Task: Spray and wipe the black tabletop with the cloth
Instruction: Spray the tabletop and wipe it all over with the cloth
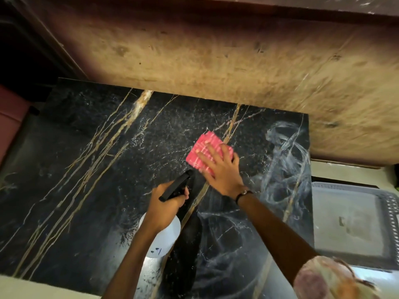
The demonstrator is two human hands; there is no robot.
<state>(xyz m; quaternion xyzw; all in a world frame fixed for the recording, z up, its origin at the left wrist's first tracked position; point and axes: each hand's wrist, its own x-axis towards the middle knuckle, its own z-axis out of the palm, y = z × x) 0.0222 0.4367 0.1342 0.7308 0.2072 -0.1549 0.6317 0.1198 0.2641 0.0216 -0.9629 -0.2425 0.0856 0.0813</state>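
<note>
1. We see two bare forearms, with no sleeve reaching either wrist.
2. The right hand (222, 169) has a thin dark band at its wrist, carrying a small pale piece (a watch face or a bead, we cannot tell).
3. The left hand (166, 203) wears nothing.
4. A short patterned sleeve (328, 279), pinkish and cream, covers the right upper arm.

My right hand (222, 167) lies flat on the cloth (206, 151), which lies on the tabletop (97, 169). My left hand (166, 203) is just left of it and nearer me, holding the spray bottle (166, 236) above the tabletop. A wall (216, 61) runs beyond both hands. A basket (354, 223) sits right of my right hand, off the tabletop.
</note>
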